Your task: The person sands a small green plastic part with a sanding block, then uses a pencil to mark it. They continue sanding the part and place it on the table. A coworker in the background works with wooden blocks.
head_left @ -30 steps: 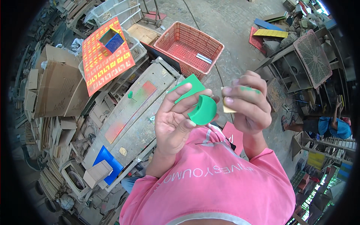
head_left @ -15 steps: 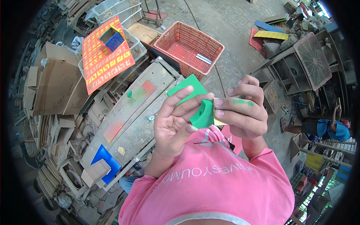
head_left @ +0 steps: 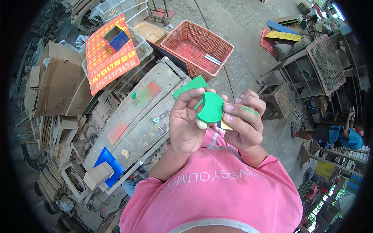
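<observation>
In front of my chest, my left hand grips a green painted block between thumb and fingers. The block is rounded, with a hollow curve cut into its left side, and its smooth flat face is turned up. My right hand is closed on a small pale-yellow flat piece, pressed against the block's right edge; most of that piece is hidden by the fingers. Green paint marks a right-hand finger. Just beyond my left fingers is a flat green panel, partly covered by the hand.
A paint-stained workbench stands at left, bearing a blue panel and a small green piece. A red plastic crate sits ahead. An orange patterned sheet lies far left beside cardboard boxes. Another person is at far right.
The green block has been turned so its flat face shows instead of its hollowed, holed side. My right hand has moved slightly left and down.
</observation>
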The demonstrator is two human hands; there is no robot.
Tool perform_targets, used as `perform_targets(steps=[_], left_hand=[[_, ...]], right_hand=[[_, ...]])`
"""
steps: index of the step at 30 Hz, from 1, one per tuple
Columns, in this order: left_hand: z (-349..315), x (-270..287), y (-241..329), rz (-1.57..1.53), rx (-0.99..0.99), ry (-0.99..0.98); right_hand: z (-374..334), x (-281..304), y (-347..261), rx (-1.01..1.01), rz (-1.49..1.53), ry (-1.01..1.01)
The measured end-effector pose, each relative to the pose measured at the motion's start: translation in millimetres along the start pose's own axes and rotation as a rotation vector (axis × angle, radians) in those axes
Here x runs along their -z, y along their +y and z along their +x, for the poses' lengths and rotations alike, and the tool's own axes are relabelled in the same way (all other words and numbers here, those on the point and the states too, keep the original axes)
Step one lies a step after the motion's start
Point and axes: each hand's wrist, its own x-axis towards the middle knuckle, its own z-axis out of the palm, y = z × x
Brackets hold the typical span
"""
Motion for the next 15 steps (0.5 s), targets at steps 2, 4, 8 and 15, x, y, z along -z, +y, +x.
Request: perform_targets(steps=[2,4,8,15], left_hand=[[0.0,-1.4,-3.1,-0.01,-0.002,0.016],[0.1,-4.6,-5.1,0.014,-0.02,0.048],[-3.0,-1.7,-9.1,0.06,-0.049,0.092],[-10.5,0.0,-3.7,0.27,-0.152,0.089]], right_hand=[[-2.8,0.3,-1.4,-0.008,0.011,0.006],[-2.9,1.6,-3.2,-0.016,0.022,-0.007],[-2.0,0.2,-3.5,0.047,0.043,-0.024],[8.9,7.3,-9.2,0.085,0.009,-0.139]])
